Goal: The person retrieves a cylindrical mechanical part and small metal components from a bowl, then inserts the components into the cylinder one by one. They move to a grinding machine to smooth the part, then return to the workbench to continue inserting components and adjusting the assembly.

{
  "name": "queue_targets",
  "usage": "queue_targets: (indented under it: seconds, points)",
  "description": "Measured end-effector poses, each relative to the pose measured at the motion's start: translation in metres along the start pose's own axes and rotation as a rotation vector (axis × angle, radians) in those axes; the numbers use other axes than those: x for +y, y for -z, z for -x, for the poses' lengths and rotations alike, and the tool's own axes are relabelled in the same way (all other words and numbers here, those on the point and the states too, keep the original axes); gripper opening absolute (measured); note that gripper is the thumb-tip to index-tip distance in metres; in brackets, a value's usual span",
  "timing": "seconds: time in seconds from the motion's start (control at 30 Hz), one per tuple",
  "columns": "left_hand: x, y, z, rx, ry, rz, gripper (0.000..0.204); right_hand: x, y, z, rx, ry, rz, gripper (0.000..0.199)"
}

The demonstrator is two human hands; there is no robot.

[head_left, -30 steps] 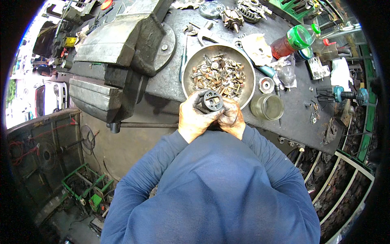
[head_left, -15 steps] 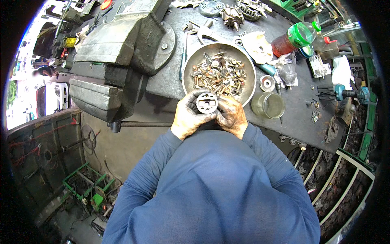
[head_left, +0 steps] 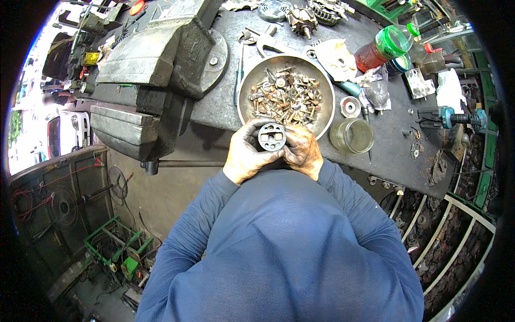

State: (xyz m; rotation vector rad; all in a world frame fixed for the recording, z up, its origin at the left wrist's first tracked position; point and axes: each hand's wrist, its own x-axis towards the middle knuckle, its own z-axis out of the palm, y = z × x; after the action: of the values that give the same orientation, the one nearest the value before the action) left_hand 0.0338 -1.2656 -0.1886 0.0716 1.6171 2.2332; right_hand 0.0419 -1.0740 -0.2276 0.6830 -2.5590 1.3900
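Both hands hold a round metal part (head_left: 272, 145) with a slotted, holed face turned up. My left hand (head_left: 241, 156) wraps its left side, with the thumb along the near edge. My right hand (head_left: 303, 152) grips the right side with curled fingers, and its fingertips are partly hidden. Just beyond the hands stands a wide metal bowl (head_left: 328, 110) heaped with small bolts, screws and other hardware (head_left: 287, 96). An open glass jar (head_left: 358, 137) is to the right of my right hand, near a metal ring (head_left: 350, 107).
A large bench vise (head_left: 139, 59) takes up the left of the dark workbench (head_left: 214, 115). A screwdriver (head_left: 238, 80) lies left of the bowl. Behind are a hammer (head_left: 266, 41) and dismantled machine parts (head_left: 301, 21). Bottles (head_left: 383, 48) and a blue puller-like tool (head_left: 448, 118) stand right.
The round part has tilted a little in my hands, and its face looks darker, with lighter pieces showing in the slot. Both hands keep hold. The whole view has shifted slightly.
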Motion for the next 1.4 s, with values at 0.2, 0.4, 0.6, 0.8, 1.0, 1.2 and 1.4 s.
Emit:
queue_targets:
  seconds: [0.2, 0.4, 0.6, 0.8, 1.0, 1.2, 1.4]
  points:
    - [-0.002, -0.001, -0.002, 0.022, 0.012, -0.026, 0.071, 0.002, -0.002, 0.003, 0.033, 0.01, -0.022, 0.028]
    - [0.001, -0.006, -0.003, 0.058, 0.024, -0.075, 0.069, -0.008, 0.003, -0.002, 0.031, -0.053, -0.126, 0.031]
    - [0.01, -0.017, -0.003, 0.11, -0.015, -0.365, 0.062, -0.014, 0.001, -0.002, 0.036, -0.16, -0.421, 0.027]
    - [0.017, -0.021, -0.001, 0.13, -0.057, -0.511, 0.058, -0.017, 0.0, -0.002, -0.035, -0.24, -0.527, 0.027]
    - [0.016, -0.022, -0.002, 0.134, -0.103, -0.566, 0.057, -0.015, -0.001, -0.001, -0.057, -0.284, -0.616, 0.029]
    - [0.018, -0.018, -0.003, 0.07, -0.198, -0.664, 0.058, -0.021, 0.004, -0.005, -0.013, -0.259, -0.663, 0.03]
    - [0.01, -0.013, -0.002, 0.048, -0.096, -0.34, 0.066, -0.008, 0.007, -0.006, 0.021, -0.08, -0.299, 0.024]
